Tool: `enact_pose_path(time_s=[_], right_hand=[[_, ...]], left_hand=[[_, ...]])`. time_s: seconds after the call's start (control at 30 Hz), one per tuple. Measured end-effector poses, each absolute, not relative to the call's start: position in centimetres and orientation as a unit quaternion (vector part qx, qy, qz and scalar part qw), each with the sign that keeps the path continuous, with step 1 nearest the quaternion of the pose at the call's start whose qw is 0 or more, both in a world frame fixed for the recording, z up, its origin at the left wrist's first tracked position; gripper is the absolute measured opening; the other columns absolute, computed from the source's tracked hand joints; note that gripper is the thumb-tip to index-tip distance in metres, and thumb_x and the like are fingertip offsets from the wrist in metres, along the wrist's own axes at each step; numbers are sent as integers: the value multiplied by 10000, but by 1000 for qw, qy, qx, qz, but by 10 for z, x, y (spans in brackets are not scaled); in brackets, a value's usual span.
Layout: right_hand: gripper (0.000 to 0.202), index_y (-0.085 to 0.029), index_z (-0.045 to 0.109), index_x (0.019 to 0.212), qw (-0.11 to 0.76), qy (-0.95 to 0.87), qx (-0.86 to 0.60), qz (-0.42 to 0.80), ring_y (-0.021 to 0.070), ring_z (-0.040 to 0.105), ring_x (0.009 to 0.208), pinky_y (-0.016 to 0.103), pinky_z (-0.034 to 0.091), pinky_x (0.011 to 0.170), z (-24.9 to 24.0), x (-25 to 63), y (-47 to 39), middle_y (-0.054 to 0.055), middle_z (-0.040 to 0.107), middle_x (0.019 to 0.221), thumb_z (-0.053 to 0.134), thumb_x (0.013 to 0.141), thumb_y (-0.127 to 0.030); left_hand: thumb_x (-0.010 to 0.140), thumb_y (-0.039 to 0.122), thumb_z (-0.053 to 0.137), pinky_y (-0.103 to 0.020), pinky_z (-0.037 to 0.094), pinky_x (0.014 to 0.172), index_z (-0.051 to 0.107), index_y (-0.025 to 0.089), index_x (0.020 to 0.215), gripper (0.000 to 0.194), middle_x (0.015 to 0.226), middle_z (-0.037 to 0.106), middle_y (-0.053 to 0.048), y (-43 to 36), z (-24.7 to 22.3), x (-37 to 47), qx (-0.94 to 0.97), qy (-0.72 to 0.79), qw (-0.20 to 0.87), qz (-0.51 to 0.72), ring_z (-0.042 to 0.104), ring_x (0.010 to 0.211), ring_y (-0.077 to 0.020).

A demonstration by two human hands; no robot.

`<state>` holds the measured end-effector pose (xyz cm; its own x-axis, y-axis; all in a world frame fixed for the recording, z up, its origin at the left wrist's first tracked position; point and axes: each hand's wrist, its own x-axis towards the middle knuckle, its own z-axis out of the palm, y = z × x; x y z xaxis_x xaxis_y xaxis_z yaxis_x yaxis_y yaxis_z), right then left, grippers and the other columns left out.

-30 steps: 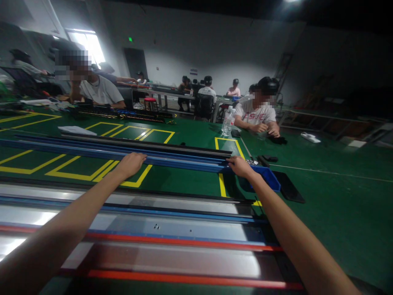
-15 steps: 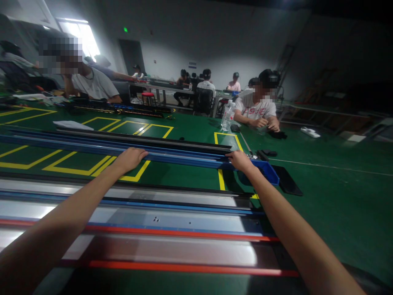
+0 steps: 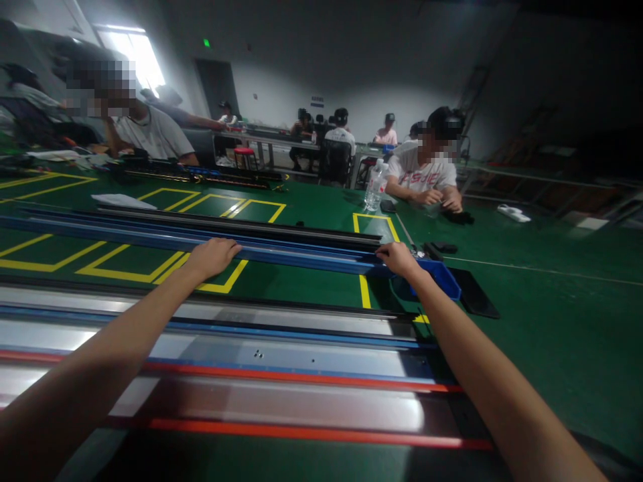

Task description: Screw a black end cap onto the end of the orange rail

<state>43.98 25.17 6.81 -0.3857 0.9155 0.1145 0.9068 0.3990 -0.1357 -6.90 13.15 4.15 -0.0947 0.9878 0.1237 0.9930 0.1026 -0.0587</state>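
A long blue rail (image 3: 296, 258) lies across the green table, running from the left edge toward a blue bin. My left hand (image 3: 215, 257) is closed over its middle stretch, thumb and fingers pinched on the rail. At its right end my right hand (image 3: 398, 260) grips it, fingers bent together. Just beyond and alongside sits a black strip (image 3: 281, 229). Nearer to me, under my forearms, lie long silver panels (image 3: 211, 355) with blue and red edges (image 3: 321, 378). The undersides of both hands are hidden.
The blue bin (image 3: 442, 281) and a dark flat tablet-like thing (image 3: 475, 293) are right of my right hand. Plastic bottles (image 3: 376, 187) stand farther back. Across the table sit a person in a white shirt (image 3: 416, 174) and another person (image 3: 151, 137). Yellow tape outlines (image 3: 236, 278) mark the tabletop.
The view has shifted slightly. My right hand sits a little farther right along the blue rail; both hands keep their hold, and the rail shows no clear movement.
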Motion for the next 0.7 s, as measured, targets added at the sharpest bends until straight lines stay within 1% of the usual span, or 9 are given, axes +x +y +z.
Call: enact_pose_path(time_s=[0.1, 0.2, 0.3, 0.4, 0.5, 0.6, 0.7], right_hand=[[234, -183, 708, 1187, 76, -826, -558, 27, 236, 704, 1094, 449, 590, 961, 69, 443, 253, 86, 714, 1244, 675, 1028, -352], [267, -180, 688, 1228, 68, -818, -570, 27, 234, 705, 1067, 440, 602, 926, 69, 444, 255, 90, 701, 1251, 677, 1025, -354], [280, -183, 681, 1244, 63, -814, -577, 26, 236, 701, 1071, 438, 603, 922, 68, 444, 255, 93, 693, 1265, 675, 1026, -359], [288, -186, 677, 1255, 59, -811, -581, 25, 238, 698, 1080, 442, 602, 926, 68, 443, 254, 95, 688, 1278, 673, 1026, -360], [294, -189, 673, 1265, 58, -809, -585, 24, 241, 695, 1089, 445, 601, 930, 69, 442, 253, 97, 682, 1291, 674, 1026, -360], [304, -191, 668, 1278, 56, -807, -588, 26, 244, 692, 1097, 447, 600, 933, 70, 441, 253, 100, 676, 1304, 676, 1024, -360], [317, -192, 662, 1290, 53, -805, -590, 28, 247, 690, 1104, 449, 599, 935, 69, 440, 254, 103, 670, 1315, 678, 1023, -361]], left_hand=[[1033, 500, 214, -492, 543, 930, 722, 159, 1173, 628, 1231, 750, -200, 128, 43, -68, -671, -738, 68, -5, 692, 1170, -403], [1037, 496, 204, -488, 536, 956, 704, 148, 1241, 642, 1251, 745, -198, 126, 44, -67, -674, -736, 70, 6, 696, 1168, -389], [1042, 472, 198, -460, 516, 1008, 678, 130, 1301, 644, 1307, 724, -198, 123, 44, -71, -676, -734, 70, 13, 681, 1211, -363], [1046, 456, 181, -455, 504, 1032, 661, 97, 1335, 665, 1314, 717, -216, 122, 44, -77, -670, -739, 66, 21, 677, 1225, -360], [1046, 438, 184, -437, 489, 1063, 620, 72, 1390, 664, 1381, 683, -217, 121, 43, -81, -666, -743, 61, 24, 654, 1274, -346], [1050, 432, 180, -417, 482, 1076, 631, 78, 1367, 656, 1399, 676, -203, 122, 44, -80, -665, -744, 56, 26, 648, 1288, -333], [1051, 436, 184, -431, 499, 1043, 662, 96, 1309, 640, 1333, 712, -206, 123, 45, -78, -660, -749, 53, 30, 674, 1242, -347]])
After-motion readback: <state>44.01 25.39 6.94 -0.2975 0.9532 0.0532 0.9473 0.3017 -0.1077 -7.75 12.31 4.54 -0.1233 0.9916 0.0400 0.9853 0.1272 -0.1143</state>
